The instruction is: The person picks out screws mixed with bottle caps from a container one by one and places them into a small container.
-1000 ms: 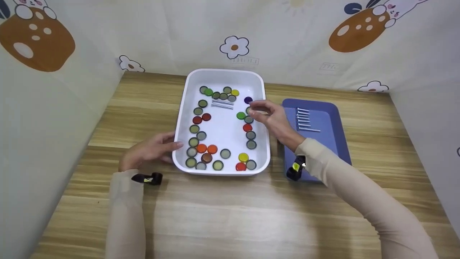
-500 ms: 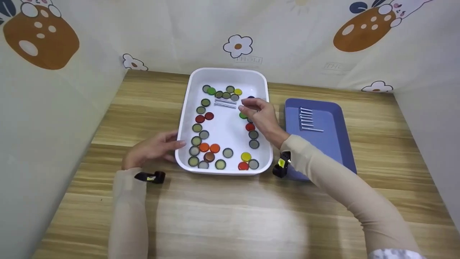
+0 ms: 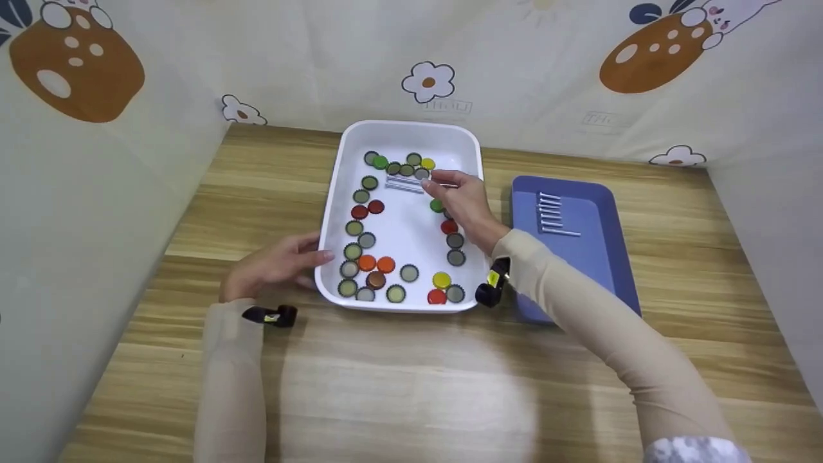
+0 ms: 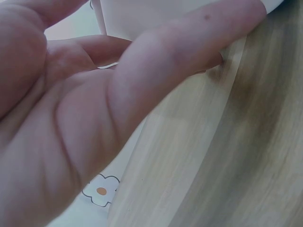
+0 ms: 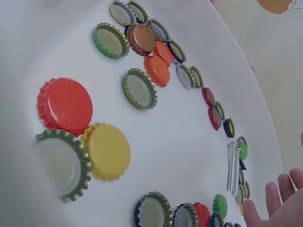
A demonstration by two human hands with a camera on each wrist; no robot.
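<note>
A white plastic tray (image 3: 404, 307) holds several bottle caps, with an orange cap (image 3: 386, 264) near the front left. Several thin silver screws (image 3: 404, 184) lie side by side toward its back. My left hand (image 3: 276, 267) grips the tray's left side, thumb over the rim and fingers outside. My right hand (image 3: 464, 200) is over the tray's right part, thumb and forefinger parted at the right ends of the screws. In the right wrist view its fingertips (image 5: 249, 213) come close to the screws (image 5: 233, 168). A grey cap (image 3: 422, 174) sits beside the forefinger.
To the right stands a blue tray (image 3: 578, 270) with several silver screws (image 3: 550, 209) in a row. Both trays rest on a wooden table (image 3: 386, 386). A patterned curtain (image 3: 308, 64) surrounds the back and sides.
My right hand has moved left across the white tray, from the caps at its right side to the ends of the screws. The left hand stays at the rim.
</note>
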